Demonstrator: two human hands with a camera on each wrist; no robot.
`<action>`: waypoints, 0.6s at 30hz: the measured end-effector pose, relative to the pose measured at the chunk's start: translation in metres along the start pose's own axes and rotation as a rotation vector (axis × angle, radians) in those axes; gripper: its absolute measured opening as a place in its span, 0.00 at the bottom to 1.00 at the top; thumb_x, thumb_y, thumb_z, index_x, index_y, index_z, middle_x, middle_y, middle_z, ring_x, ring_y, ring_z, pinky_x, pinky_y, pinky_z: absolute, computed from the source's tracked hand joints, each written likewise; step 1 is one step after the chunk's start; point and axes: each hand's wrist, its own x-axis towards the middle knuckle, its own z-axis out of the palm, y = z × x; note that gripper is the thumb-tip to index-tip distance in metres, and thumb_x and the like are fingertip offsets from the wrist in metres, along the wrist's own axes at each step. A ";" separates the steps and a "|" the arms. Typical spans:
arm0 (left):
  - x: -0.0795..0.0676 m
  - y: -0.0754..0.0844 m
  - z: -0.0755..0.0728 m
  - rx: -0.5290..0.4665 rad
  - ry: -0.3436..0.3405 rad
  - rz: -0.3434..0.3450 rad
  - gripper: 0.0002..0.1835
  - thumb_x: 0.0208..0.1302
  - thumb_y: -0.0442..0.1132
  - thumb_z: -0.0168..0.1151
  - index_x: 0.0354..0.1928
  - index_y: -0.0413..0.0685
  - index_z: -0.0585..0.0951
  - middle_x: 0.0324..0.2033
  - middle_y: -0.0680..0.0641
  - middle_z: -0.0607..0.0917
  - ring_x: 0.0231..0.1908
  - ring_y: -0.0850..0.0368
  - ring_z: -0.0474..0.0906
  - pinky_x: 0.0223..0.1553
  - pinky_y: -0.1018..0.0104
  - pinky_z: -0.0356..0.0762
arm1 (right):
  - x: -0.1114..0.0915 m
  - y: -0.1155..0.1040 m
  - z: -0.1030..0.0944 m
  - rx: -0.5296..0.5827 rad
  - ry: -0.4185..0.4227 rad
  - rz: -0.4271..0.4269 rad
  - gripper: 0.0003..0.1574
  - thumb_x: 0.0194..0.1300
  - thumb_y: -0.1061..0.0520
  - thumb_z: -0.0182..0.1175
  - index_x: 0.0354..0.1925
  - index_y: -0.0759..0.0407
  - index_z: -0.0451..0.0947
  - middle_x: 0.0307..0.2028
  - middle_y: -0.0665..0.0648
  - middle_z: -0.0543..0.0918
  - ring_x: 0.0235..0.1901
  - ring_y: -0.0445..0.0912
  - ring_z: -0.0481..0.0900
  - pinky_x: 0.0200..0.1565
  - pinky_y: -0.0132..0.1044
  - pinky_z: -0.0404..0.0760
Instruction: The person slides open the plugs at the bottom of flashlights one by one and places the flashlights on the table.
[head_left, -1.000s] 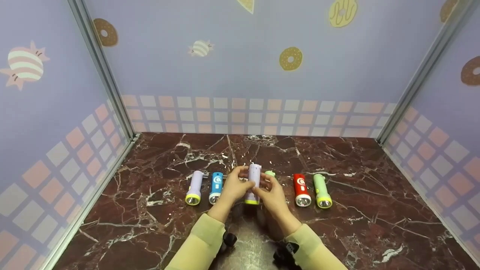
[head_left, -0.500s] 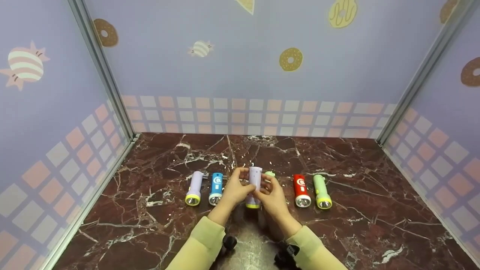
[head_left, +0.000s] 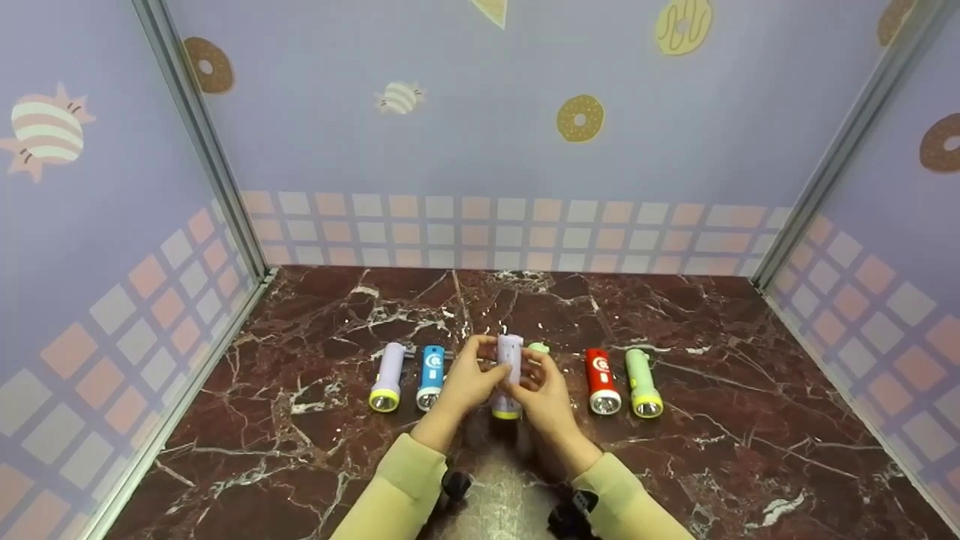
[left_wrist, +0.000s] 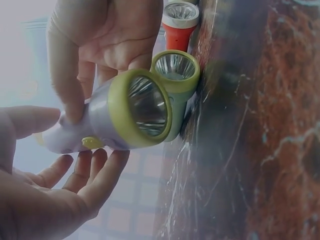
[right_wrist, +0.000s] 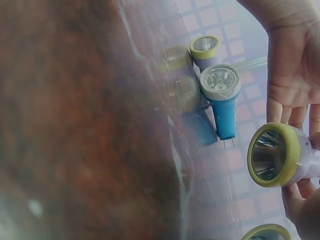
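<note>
Both hands hold a pale purple flashlight with a yellow head, lens end toward me. My left hand grips its left side with curled fingers and a thumb on top. From the right, my right hand pinches it between thumb and fingers. The left wrist view shows a yellow switch on its barrel, and the reflector faces that camera. It appears raised off the dark red marble table. Behind the right hand, a light green flashlight is mostly hidden.
Left of the hands lie another purple flashlight and a blue flashlight; two pins stick out of the blue one's tail in the right wrist view. To the right lie a red flashlight and a green flashlight. Patterned walls enclose the table.
The held purple flashlight has shifted slightly toward me since a second ago, and both hands keep their hold. The other flashlights stay in place.
</note>
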 end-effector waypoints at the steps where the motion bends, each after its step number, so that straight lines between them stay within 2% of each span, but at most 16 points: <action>1: 0.000 0.000 0.000 0.001 0.004 -0.001 0.26 0.62 0.32 0.67 0.60 0.30 0.71 0.48 0.30 0.83 0.43 0.41 0.85 0.45 0.56 0.87 | 0.000 0.000 0.000 0.002 0.001 0.006 0.38 0.58 0.72 0.66 0.65 0.75 0.65 0.56 0.77 0.80 0.48 0.47 0.84 0.50 0.33 0.85; 5: 0.001 0.000 -0.002 -0.003 0.022 0.007 0.27 0.64 0.35 0.69 0.62 0.35 0.71 0.50 0.32 0.82 0.46 0.41 0.85 0.48 0.54 0.86 | -0.001 0.001 0.000 -0.015 -0.004 0.009 0.38 0.57 0.73 0.65 0.65 0.74 0.66 0.56 0.77 0.80 0.48 0.50 0.85 0.50 0.34 0.85; 11: 0.002 -0.001 -0.004 -0.032 0.014 0.027 0.30 0.63 0.34 0.70 0.66 0.41 0.71 0.54 0.33 0.80 0.51 0.38 0.83 0.56 0.50 0.84 | -0.003 0.002 0.000 -0.026 -0.027 0.005 0.38 0.57 0.73 0.64 0.65 0.74 0.66 0.58 0.76 0.80 0.52 0.54 0.84 0.52 0.38 0.85; 18: 0.002 -0.002 -0.006 -0.029 0.001 0.100 0.29 0.61 0.32 0.72 0.64 0.41 0.74 0.54 0.31 0.80 0.50 0.35 0.83 0.53 0.49 0.86 | -0.004 -0.001 0.001 -0.040 -0.041 -0.011 0.39 0.56 0.73 0.65 0.65 0.75 0.65 0.56 0.77 0.80 0.51 0.54 0.85 0.51 0.37 0.85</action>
